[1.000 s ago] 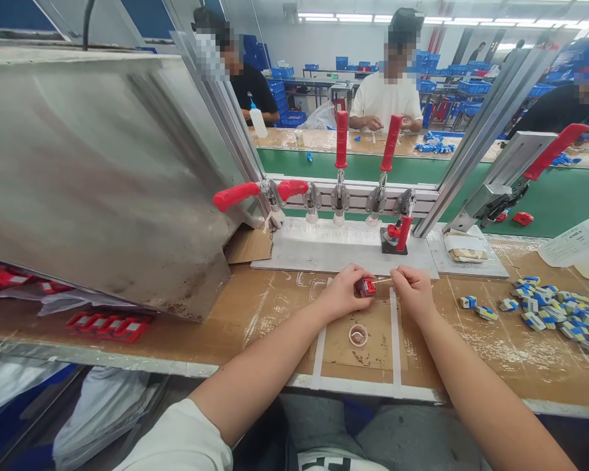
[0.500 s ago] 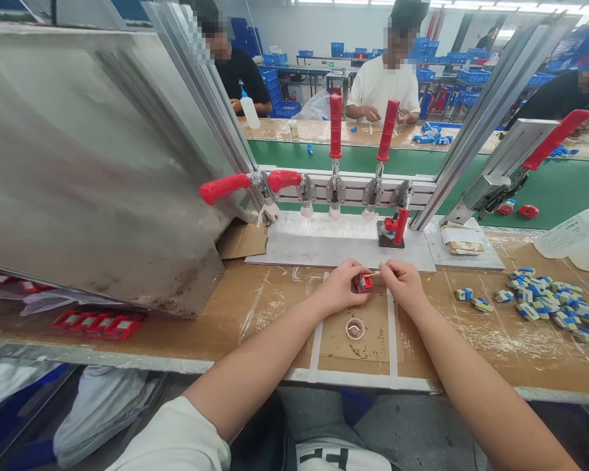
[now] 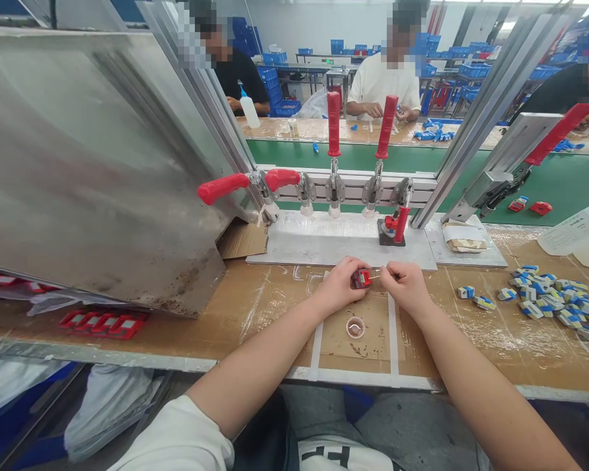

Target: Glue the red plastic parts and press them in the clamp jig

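Head camera — looks forward-down, close over workbench.

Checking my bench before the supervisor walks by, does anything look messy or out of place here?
The brown benchtop is smeared with whitish residue around the hands, and the blue-and-white parts lie in a loose scatter on the right. Nothing looks broken.

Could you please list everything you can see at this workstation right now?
Small part: one, red, held in left hand.
Thin stick: one, pale, pinched in right hand, tip at the part.
Small cup: one, clear, on the cardboard pad near both hands.
Toggle clamps: several, red handles, on the jig behind.
Blue-and-white parts: a pile, on the bench at right.
Red parts: a row, under the metal chute at left.
Left hand: holding.
Right hand: holding.
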